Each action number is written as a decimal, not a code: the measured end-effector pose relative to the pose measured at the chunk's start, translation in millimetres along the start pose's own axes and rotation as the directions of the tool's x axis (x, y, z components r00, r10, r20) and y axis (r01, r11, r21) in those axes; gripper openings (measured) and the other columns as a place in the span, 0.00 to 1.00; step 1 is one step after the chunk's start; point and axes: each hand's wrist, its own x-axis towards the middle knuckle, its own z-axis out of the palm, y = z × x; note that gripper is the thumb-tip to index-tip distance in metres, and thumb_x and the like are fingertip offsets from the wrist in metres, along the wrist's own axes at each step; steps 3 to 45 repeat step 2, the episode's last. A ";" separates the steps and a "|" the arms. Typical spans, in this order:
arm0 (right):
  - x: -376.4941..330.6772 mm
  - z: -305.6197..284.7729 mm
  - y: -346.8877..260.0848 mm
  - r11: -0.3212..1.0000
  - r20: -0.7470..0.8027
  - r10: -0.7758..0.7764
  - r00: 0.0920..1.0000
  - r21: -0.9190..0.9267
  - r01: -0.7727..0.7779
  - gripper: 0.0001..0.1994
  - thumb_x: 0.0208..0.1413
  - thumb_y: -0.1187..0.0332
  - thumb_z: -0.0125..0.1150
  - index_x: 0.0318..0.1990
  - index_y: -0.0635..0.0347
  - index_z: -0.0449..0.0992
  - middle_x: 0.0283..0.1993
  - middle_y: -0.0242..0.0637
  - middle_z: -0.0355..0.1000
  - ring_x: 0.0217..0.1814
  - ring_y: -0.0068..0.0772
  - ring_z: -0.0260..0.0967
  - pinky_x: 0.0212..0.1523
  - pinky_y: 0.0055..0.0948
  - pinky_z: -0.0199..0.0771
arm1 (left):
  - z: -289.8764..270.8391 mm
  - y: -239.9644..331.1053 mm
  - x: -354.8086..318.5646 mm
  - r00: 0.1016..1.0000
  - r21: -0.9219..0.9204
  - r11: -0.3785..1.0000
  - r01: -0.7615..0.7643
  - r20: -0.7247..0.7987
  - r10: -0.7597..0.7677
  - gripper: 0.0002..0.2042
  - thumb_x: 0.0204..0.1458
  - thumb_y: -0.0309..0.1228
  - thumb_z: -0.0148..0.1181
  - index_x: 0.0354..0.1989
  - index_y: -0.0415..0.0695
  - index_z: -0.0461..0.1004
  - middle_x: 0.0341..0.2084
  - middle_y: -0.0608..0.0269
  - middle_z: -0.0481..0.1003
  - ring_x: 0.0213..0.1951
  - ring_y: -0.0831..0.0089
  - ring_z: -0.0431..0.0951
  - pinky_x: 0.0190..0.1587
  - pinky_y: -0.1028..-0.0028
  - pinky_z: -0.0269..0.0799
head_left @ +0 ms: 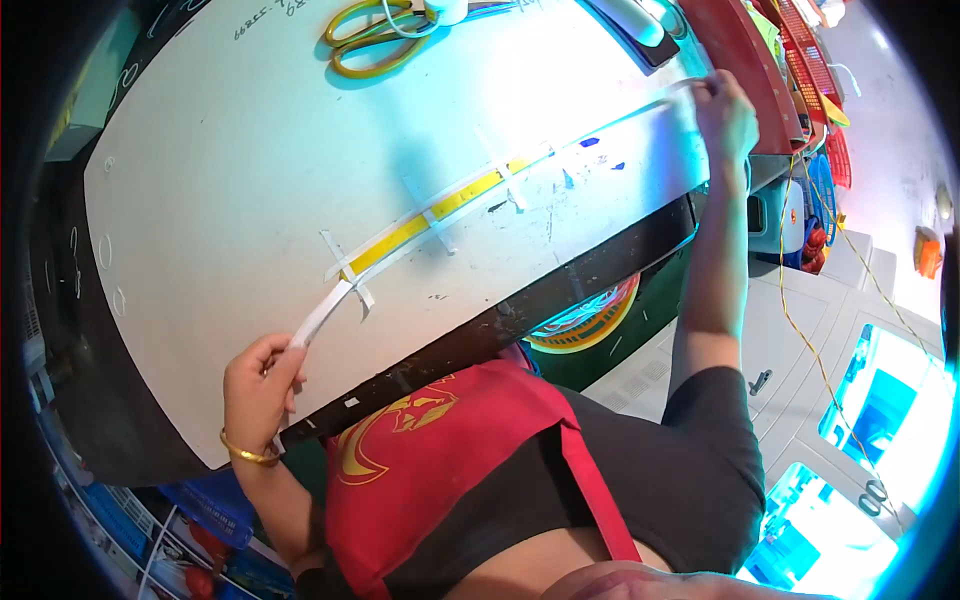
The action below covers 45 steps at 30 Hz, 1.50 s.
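A narrow white strip (320, 310) stretches across the pale tabletop (250, 200), rising from lower left to upper right. My left hand (262, 385), with a gold bangle at the wrist, pinches the strip's near left end between thumb and fingers. Out at the far right, my right hand (727, 122) is closed on the strip's other end. Along the middle of this line lies a yellow strip (395, 240), fixed to the table by several short white tape pieces (438, 230) laid across it. Whether the white strip touches the yellow one is unclear.
Yellow-handled scissors (370, 68) lie at the far edge, beside a white object with a cord. A dark flat device (655, 55) rests at the far right. Under the table's near edge stands a yellow basket (600, 325). Cabinets (780, 310) and hanging cords are on the right.
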 end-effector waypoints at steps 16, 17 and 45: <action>23.1 18.7 38.1 0.978 0.167 0.208 0.964 -0.002 -0.211 0.12 0.51 0.57 0.61 0.38 0.52 0.80 0.39 0.44 0.80 0.42 0.48 0.79 0.43 0.47 0.76 | 15.9 15.3 10.9 0.997 0.110 0.993 -0.031 -0.060 0.038 0.10 0.57 0.27 0.59 0.46 0.37 0.76 0.20 0.65 0.74 0.14 0.85 0.68 0.15 0.82 0.61; 23.1 18.7 38.1 0.978 0.167 0.208 0.964 -0.002 -0.211 0.12 0.51 0.57 0.61 0.38 0.52 0.80 0.39 0.44 0.80 0.42 0.48 0.79 0.43 0.47 0.76 | 15.9 15.3 10.9 0.997 0.110 0.993 -0.031 -0.060 0.038 0.10 0.57 0.27 0.59 0.46 0.37 0.76 0.20 0.65 0.74 0.14 0.85 0.68 0.15 0.82 0.61; 23.1 18.7 38.1 0.978 0.167 0.208 0.964 -0.002 -0.211 0.12 0.51 0.57 0.61 0.38 0.52 0.80 0.39 0.44 0.80 0.42 0.48 0.79 0.43 0.47 0.76 | 15.9 15.3 10.9 0.997 0.110 0.993 -0.031 -0.060 0.038 0.10 0.57 0.27 0.59 0.46 0.37 0.76 0.20 0.65 0.74 0.14 0.85 0.68 0.15 0.82 0.61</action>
